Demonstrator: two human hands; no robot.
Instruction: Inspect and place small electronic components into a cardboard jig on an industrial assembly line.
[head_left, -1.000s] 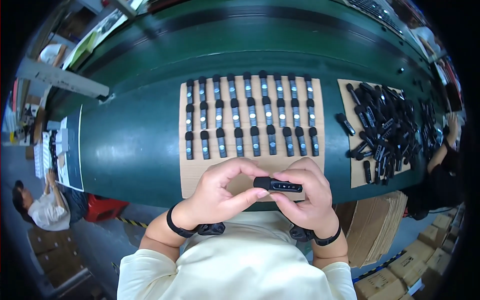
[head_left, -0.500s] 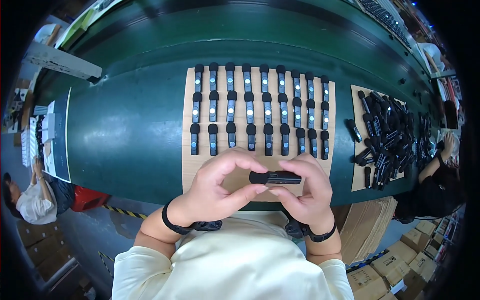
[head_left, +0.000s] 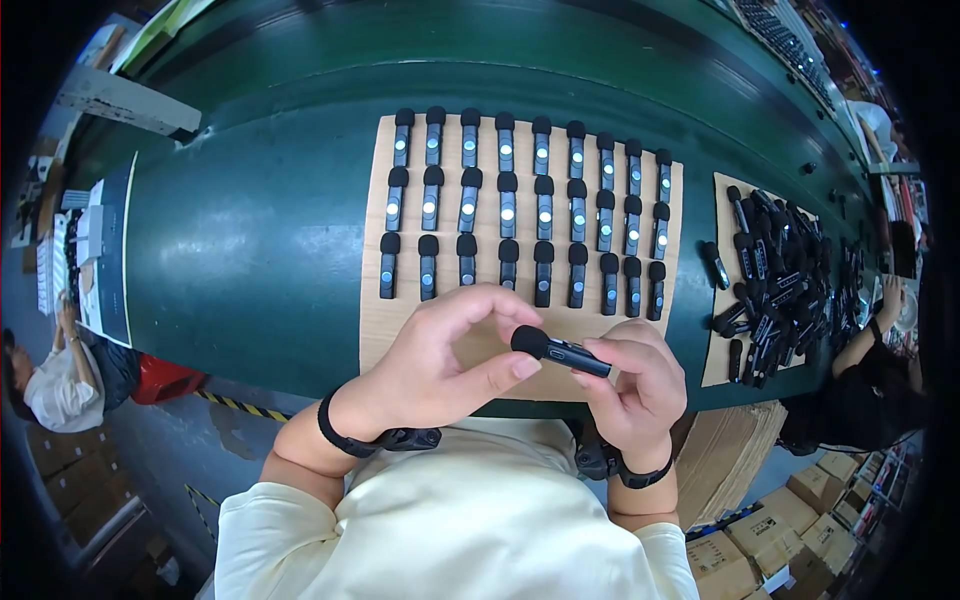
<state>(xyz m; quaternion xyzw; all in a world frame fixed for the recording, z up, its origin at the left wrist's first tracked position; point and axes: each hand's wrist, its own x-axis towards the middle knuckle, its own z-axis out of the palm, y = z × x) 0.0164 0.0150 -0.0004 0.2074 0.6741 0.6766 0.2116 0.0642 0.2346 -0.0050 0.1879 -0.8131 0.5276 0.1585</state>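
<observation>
In front of my body I hold a small black clip-on microphone (head_left: 575, 356), tilted so that its round foam tip (head_left: 529, 341) points left. The thumb and forefinger of my left hand (head_left: 440, 350) are closed about the foam tip. My right hand (head_left: 642, 385) pinches the other end of the slim body. A small oblong port shows on the side turned toward me. Beyond my hands, similar microphones (head_left: 508, 205) lie in three straight rows on a tan cardboard sheet (head_left: 450, 325), foam ends away from me, most with a pale round spot.
To the right, another cardboard sheet (head_left: 722, 205) carries a heap of black microphones (head_left: 770, 275); one lone microphone (head_left: 716, 264) lies beside it. All rest on a green table (head_left: 250, 250). Other people sit at left and right. Cartons (head_left: 765, 540) and flattened cardboard (head_left: 730, 450) are at lower right.
The microphone has turned from nearly level to slanting, its right end lower. My right hand has shifted slightly right and down, its fingers now gathered at that end.
</observation>
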